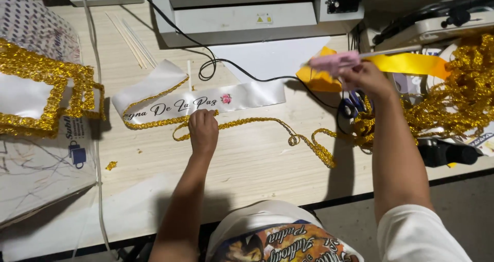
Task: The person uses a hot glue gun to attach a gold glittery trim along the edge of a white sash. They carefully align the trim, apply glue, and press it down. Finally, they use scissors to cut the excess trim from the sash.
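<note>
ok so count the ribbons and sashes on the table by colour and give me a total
White satin sash, under the left hand: 1
Yellow ribbon, beside the right hand holding a pink tool: 1
White panel edged in gold trim: 1
Total: 3

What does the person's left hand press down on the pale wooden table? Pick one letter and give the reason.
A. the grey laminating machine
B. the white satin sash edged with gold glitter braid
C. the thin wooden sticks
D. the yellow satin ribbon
B: the left hand rests fingers-down on the lower edge of the white satin sash, where the gold glitter braid runs, far from the other things.
</note>
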